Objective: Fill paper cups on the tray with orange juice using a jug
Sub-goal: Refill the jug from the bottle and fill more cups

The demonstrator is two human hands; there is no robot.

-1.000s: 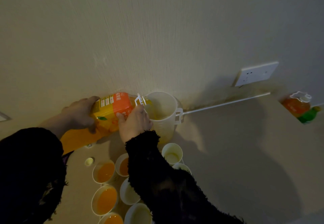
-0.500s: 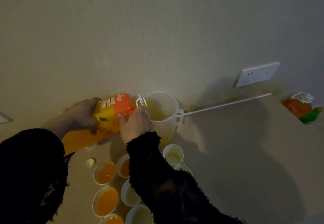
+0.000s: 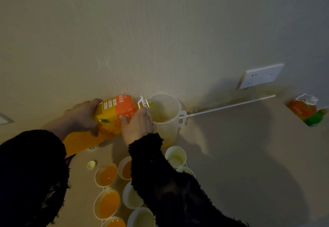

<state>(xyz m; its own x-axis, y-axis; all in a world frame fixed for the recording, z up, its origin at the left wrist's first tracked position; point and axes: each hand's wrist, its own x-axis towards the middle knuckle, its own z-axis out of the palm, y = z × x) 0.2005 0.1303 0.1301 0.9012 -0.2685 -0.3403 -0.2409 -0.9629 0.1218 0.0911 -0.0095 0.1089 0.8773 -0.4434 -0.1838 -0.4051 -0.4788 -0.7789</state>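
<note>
Little has moved since the earlier frames: large orange juice bottle with orange-yellow label (image 3: pixel 114 116) stays tipped on its side, neck over the rim of the translucent white plastic jug (image 3: pixel 166 118), both hands in the same grip. Left hand (image 3: pixel 83 116) wraps the bottle's lower body, fingers curled round it. Right hand (image 3: pixel 138 125) grips the bottle near the neck, fingers closed on it, beside the white carry handle. Jug stands upright on the beige counter (image 3: pixel 240 146) against the wall, handle to the right; some juice visible inside, level unclear. White paper cups sit just in front of the jug: three hold orange juice (image 3: pixel 107 176), others look empty or near empty (image 3: pixel 175 156). Tray under them can't be made out. Small pale bottle cap (image 3: pixel 91 164) lies on the counter left of the cups. Second orange bottle with white cap (image 3: pixel 301 107) far right, green bottle (image 3: pixel 316 118) touching it. White wall socket (image 3: pixel 260 75) above.
</note>
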